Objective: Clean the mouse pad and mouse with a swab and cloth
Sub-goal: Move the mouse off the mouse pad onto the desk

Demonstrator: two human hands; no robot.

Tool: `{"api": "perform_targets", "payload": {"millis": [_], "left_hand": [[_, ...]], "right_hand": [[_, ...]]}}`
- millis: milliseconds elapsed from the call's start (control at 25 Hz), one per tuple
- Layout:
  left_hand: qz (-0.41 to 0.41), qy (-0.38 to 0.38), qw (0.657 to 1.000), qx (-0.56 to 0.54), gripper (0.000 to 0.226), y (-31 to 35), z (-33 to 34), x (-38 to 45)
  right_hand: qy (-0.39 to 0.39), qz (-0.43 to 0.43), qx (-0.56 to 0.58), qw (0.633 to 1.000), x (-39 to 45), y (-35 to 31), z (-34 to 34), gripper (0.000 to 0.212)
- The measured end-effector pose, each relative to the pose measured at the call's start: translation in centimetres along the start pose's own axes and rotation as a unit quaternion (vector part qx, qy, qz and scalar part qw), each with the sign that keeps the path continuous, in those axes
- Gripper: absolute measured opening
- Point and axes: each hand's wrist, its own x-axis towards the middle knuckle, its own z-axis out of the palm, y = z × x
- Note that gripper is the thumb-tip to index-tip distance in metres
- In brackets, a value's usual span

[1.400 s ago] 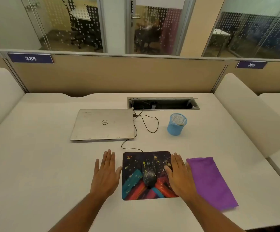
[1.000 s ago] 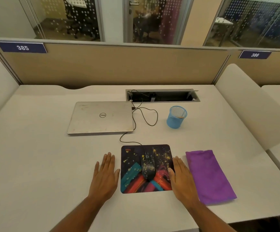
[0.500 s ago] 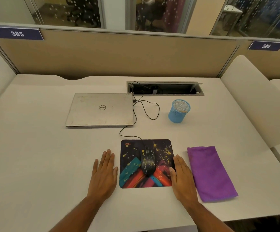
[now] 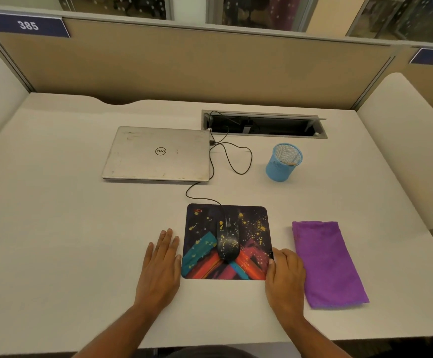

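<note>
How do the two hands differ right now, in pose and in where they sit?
The left hand lies flat with straight fingers; the right hand has its fingers curled under. The left rests on the desk just left of the mouse pad; the right sits at the pad's right edge, beside the purple cloth. Neither holds anything.

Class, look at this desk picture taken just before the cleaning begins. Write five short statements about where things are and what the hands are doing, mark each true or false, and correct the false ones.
1. The mouse sits on the mouse pad. True.
2. The purple cloth lies to the left of the mouse pad. False: it lies to its right.
3. The left hand rests flat on the desk, holding nothing. True.
4. The laptop is open. False: its lid is closed.
5. The right hand is holding the cloth. False: it rests between the pad and the cloth, fingers curled, gripping nothing visible.
</note>
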Motion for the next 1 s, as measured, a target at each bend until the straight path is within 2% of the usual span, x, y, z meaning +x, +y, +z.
{"api": "perform_targets", "payload": {"millis": [80, 280, 480, 600, 800, 1000], "left_hand": [[-0.009, 0.006, 1.000, -0.006, 0.068, 0.7, -0.3, -0.7], [-0.054, 0.075, 0.995, -0.023, 0.044, 2.0, -0.5, -2.9], [-0.073, 0.075, 0.994, -0.035, 0.043, 3.3, -0.2, -4.5], [-0.113, 0.081, 0.985, -0.105, 0.039, 4.3, -0.3, -4.3], [-0.181, 0.082, 0.947, -0.254, 0.032, 5.1, -0.5, -3.7], [-0.201, 0.060, 0.930, -0.301, 0.022, 4.8, -0.9, -3.6]], "right_hand": [[-0.011, 0.024, 0.008, 1.000, -0.2, -0.6, -0.2, 0.031], [-0.027, 0.108, 0.060, 0.992, -1.5, -1.3, -0.9, 0.036], [-0.034, 0.138, 0.102, 0.985, -2.2, -1.6, -1.1, 0.037], [-0.039, 0.168, 0.136, 0.976, -1.7, -1.9, -1.2, 0.034], [-0.046, 0.205, 0.213, 0.954, -0.8, -1.6, -1.5, 0.018], [-0.064, 0.204, 0.239, 0.947, -0.3, -1.1, -2.0, 0.008]]}}
